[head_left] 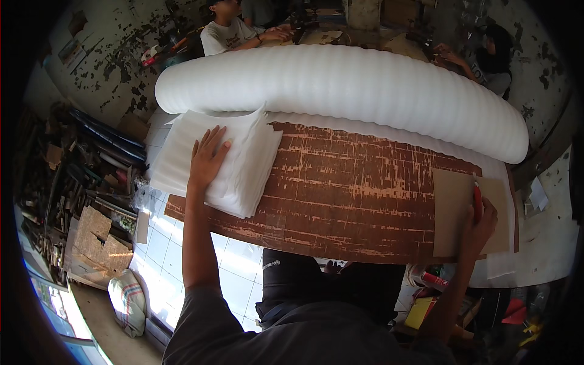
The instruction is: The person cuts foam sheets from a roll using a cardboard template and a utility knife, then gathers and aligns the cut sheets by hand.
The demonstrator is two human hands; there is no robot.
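My left hand (210,157) lies flat with its fingers spread on a thick stack of white foam sheets (246,164) at the left end of the scratched brown board (347,188). In my right hand (480,225) is a red utility knife (477,204), its tip pointing away from me over a tan cardboard sheet (450,213). That cardboard rests at the right end of the board. Across the far side of the board stretches a big roll of white foam (340,82). A strip of its foam shows beneath the cardboard's right edge.
Two people, a person in a light shirt (225,33) and a person in dark headwear (493,61), work beyond the roll. Piled scrap wood (52,182) and a white sack (126,301) stand at the left. Boxes and a yellow item (420,312) sit below the board's right end.
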